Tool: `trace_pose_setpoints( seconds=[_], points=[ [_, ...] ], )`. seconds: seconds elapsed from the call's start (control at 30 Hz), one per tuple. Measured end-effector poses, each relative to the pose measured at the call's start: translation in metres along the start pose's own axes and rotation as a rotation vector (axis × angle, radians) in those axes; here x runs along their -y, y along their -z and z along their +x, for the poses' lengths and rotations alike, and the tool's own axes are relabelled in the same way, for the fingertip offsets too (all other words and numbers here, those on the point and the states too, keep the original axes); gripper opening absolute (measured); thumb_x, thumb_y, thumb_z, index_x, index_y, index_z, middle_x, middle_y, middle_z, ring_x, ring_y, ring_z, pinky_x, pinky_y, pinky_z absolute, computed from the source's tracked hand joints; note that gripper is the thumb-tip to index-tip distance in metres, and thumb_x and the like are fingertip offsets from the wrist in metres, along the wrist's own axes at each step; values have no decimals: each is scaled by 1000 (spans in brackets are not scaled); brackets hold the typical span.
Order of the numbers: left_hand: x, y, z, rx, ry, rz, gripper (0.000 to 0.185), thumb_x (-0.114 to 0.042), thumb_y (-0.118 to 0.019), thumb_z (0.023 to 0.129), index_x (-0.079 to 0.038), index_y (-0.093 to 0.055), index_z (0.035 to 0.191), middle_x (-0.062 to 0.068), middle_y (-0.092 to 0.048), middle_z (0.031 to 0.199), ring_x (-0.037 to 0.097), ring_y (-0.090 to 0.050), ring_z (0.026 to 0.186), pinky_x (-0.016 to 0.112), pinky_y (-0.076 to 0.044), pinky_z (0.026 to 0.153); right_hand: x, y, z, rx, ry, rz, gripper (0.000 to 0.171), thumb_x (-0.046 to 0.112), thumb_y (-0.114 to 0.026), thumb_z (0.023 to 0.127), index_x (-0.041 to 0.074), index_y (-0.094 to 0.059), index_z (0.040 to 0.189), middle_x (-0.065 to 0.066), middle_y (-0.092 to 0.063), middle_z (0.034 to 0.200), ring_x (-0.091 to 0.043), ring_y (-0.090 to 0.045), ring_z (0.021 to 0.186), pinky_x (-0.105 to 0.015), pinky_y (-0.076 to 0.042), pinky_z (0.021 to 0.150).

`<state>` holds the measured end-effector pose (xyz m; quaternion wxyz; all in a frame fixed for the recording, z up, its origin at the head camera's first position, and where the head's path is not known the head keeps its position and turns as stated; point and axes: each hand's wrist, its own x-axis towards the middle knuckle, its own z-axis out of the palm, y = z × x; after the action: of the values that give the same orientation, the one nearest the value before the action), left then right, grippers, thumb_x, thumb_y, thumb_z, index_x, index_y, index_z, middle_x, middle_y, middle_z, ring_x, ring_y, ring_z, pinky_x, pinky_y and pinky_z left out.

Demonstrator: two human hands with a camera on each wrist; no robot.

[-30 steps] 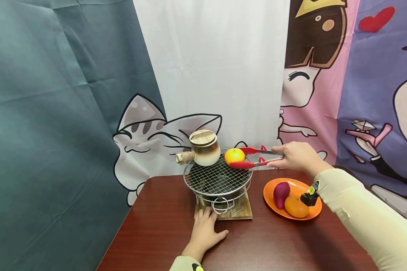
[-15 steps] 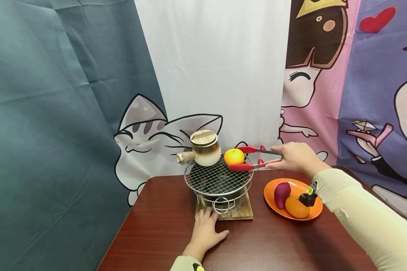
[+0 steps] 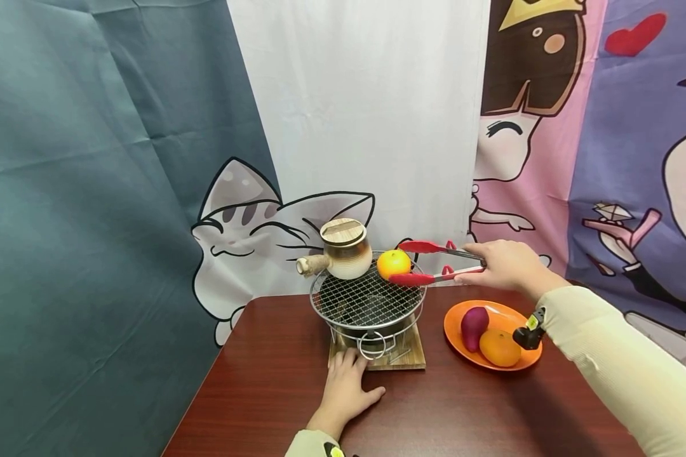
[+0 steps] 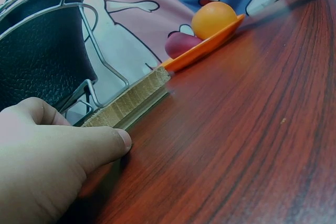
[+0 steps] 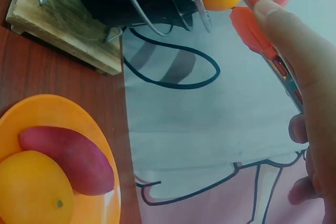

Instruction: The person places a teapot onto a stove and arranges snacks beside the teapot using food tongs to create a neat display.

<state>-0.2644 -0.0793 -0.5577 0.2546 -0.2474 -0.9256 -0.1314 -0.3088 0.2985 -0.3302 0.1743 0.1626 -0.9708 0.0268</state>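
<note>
Beside the grill [image 3: 371, 304], the right grip [image 3: 505, 263] holds red tongs [image 3: 414, 279], parted.

Over on the right of the reddish-brown wood-grain table [image 3: 246, 381], I can see an orange oval plate [image 3: 500, 310] holding a purple sweet potato [image 3: 475, 325] and an orange [image 3: 500, 348] just beside it. Further back stands a cream-and-brown side-handled pot [image 3: 349, 259], upright, its wooden lid [image 3: 342, 232] on and its handle [image 3: 314, 264] wrapped. Behind hangs a printed fabric backdrop [image 3: 383, 127]: a smiling cartoon cat [image 3: 234, 247], a brown-haired figure [image 3: 528, 63] with a yellow crown, and a red heart [image 3: 636, 34].
</note>
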Motion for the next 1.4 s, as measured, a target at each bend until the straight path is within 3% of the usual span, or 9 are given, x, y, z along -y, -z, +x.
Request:
trace_pose_setpoints(
  seconds=[0.27,0.43,0.77,1.1,1.4],
  points=[
    [3,0,1,-6,0,0,67,-56,-83,68,-19,-66,122,1,-55,119,24,-47,109,49,-40,95,-22,16,-16,1,-14,16,94,81,-57,80,11,-58,142,-20,-67,126,-39,-65,109,-61,-50,89],
    [2,1,2,5,5,-6,68,-56,-82,69,-20,-66,124,1,-54,120,25,-47,109,50,-39,96,-43,26,-36,3,-59,11,86,75,-64,81,14,-59,141,-23,-67,125,-42,-65,106,-63,-50,83],
    [1,3,5,18,13,-17,69,-56,-82,70,-20,-65,126,2,-54,120,26,-47,110,51,-39,95,-86,32,-90,31,-178,-6,93,78,-66,76,10,-60,139,-27,-67,119,-44,-64,98,-65,-50,75],
    [1,2,3,27,14,-21,67,-55,-82,70,-20,-66,125,2,-54,119,26,-47,110,51,-38,96,-100,17,-135,61,-251,-38,98,78,-65,77,0,-59,136,-35,-61,123,-53,-61,104,-71,-47,77],
    [0,0,1,30,12,-21,68,-55,-81,70,-20,-66,126,2,-54,121,26,-47,111,51,-38,97,-100,-10,-158,85,-262,-5,99,82,-63,74,4,-62,134,-32,-64,120,-50,-63,100,-70,-48,75]
  ],
)
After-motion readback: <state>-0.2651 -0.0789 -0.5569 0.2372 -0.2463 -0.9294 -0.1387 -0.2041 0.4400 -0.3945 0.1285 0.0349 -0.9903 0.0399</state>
